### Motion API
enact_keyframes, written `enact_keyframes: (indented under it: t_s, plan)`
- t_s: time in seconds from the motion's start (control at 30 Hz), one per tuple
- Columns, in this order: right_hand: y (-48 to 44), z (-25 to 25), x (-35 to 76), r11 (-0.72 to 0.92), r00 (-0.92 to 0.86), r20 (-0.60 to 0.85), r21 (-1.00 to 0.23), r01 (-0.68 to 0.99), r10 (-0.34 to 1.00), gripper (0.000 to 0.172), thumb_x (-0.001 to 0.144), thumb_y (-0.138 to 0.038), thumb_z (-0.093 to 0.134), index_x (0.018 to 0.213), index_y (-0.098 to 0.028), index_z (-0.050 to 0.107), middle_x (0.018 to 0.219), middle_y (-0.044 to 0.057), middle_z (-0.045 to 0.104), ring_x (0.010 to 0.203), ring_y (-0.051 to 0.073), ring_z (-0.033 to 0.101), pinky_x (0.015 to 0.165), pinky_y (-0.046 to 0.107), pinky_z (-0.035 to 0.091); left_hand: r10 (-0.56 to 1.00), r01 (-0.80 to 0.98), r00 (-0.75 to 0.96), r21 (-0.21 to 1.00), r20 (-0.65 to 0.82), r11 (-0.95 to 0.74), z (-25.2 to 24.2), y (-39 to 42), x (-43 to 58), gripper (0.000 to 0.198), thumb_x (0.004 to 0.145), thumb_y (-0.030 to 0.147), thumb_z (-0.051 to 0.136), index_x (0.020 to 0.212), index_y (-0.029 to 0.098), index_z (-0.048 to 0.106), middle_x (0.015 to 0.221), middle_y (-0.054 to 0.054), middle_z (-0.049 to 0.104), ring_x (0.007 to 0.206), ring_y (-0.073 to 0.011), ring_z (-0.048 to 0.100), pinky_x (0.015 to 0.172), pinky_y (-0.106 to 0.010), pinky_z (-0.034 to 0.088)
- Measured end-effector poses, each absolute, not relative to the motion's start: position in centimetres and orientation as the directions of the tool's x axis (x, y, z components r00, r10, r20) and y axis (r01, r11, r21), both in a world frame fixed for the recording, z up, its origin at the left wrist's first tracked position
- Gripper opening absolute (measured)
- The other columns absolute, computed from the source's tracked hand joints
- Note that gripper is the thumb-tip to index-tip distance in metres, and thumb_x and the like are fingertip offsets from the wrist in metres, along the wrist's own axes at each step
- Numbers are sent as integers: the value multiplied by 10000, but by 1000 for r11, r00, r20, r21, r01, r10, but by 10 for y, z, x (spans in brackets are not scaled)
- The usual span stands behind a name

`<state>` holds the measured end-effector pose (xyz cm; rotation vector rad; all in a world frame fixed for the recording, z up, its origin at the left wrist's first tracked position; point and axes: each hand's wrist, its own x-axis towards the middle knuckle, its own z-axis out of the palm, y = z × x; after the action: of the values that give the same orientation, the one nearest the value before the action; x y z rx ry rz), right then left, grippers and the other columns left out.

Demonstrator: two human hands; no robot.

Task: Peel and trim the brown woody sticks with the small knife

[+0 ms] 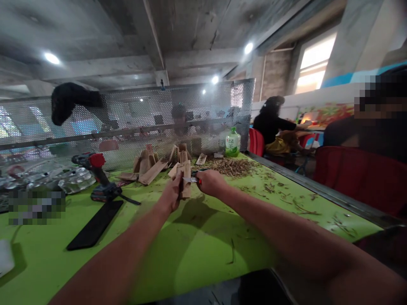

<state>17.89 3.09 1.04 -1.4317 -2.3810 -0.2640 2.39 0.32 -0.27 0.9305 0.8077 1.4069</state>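
Note:
Above the green table (pixel 159 262), my left hand (pixel 172 192) is closed round a small upright piece of tan wood or cardboard (pixel 187 182). My right hand (pixel 212 183) is closed on a knife (pixel 191 180), whose pale blade lies against the right face of that piece. A bit of red shows at the knife by my fingers. Just behind my hands stand more tan pieces (pixel 146 163), some upright and some leaning. To their right lies a heap of thin brown shavings (pixel 233 167).
A red and black cordless drill (pixel 101 178) and a black flat bar (pixel 95 226) are on the left, near clear plastic packaging (pixel 74 178). A green bottle (pixel 233 142) stands by the perforated metal screen (pixel 136 114). People sit on red chairs at right.

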Motion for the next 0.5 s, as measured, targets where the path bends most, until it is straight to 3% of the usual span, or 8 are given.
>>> enact_keyframes:
  t_s: [0.17, 0.33, 0.5]
  plan:
    - [34, 14, 184, 449, -416, 390, 7, 894, 821, 272, 891, -239, 482, 985, -177, 730, 916, 126, 740, 820, 215, 683, 704, 263, 446, 997, -420, 10, 906, 73, -62, 0, 1, 28, 209, 899, 363, 638, 923, 156, 621, 638, 14, 655, 445, -94, 574, 432, -179, 469]
    - [44, 15, 195, 406, -342, 446, -54, 912, 827, 277, 894, -248, 485, 977, -141, 726, 906, 145, 737, 834, 219, 683, 722, 259, 442, 1000, -375, -2, 927, -19, 17, 4, -10, 41, 217, 932, 368, 585, 878, 159, 607, 533, 50, 544, 374, -78, 466, 356, -171, 385]
    - [61, 12, 200, 377, -305, 469, -67, 924, 829, 280, 886, -257, 488, 979, -160, 734, 946, 146, 743, 869, 219, 678, 778, 262, 444, 999, -287, -33, 957, -36, 26, 5, -9, 43, 229, 909, 394, 612, 936, 167, 613, 573, 44, 562, 417, -90, 482, 390, -180, 392]
